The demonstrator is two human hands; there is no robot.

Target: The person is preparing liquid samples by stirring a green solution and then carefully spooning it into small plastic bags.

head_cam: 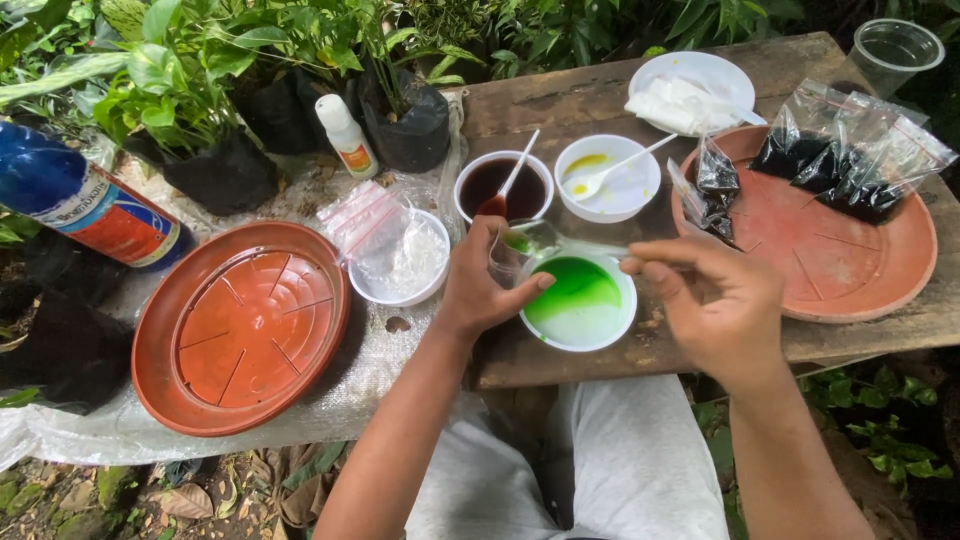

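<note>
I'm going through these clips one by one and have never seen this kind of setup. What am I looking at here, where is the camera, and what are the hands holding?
There is no machine: a person works with two bare hands, filmed by one camera worn on their head, looking down.

On the wooden board stand three white bowls: one with green liquid, one with dark liquid and one with a trace of yellow, the last two with spoons. The left hand holds a small clear bag over the green bowl and touches its rim. The right hand holds a spoon whose tip reaches into the bag.

Around them lie two terracotta saucers, the right one bearing bags of dark material, plus a white plate and potted plants.
</note>
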